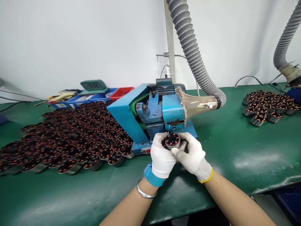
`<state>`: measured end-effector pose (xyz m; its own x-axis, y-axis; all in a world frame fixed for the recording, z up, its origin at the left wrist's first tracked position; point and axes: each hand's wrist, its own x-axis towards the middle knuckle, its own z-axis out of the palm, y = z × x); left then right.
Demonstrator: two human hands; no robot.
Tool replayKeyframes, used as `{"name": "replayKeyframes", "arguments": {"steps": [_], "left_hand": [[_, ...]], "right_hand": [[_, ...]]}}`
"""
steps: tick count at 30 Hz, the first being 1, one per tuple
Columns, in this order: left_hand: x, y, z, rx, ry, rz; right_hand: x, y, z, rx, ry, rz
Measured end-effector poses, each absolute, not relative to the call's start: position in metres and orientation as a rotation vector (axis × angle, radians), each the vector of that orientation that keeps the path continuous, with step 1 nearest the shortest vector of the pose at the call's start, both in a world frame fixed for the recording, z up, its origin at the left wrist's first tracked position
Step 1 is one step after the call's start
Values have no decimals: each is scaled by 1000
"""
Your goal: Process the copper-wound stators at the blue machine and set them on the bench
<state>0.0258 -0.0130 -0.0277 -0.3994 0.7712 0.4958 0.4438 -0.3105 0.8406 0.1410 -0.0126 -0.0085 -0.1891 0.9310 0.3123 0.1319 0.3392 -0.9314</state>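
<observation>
Both white-gloved hands close around one motor stator [172,146], a round metal ring with copper windings inside. My left hand [162,158] grips its left side, and a blue band circles that wrist. My right hand [191,153] holds its right side with the thumb at the front. Thin wire ends rise from the stator toward the slot in the front of the blue belt-driven machine [174,106]. Whether the wires touch the machine I cannot tell.
Many stators [77,138] crowd the green table [225,157] on the left, and a smaller group [270,105] sits at right. A grey hose [190,40] joins the machine's clear funnel [199,105]. Blue bins [82,99], a red bin [121,92] and a digital clock [93,85] stand behind.
</observation>
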Motion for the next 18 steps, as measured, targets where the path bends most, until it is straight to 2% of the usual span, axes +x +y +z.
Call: {"name": "replayKeyframes", "arguments": {"steps": [11,18], "left_hand": [[36,11,-7,1593,1828,1705],[29,-18,-20,1518,1580,1675]], "right_hand": [[137,15,-9,-974,-1343,1114],[145,-5,-8,-929,-1544,1175]]}}
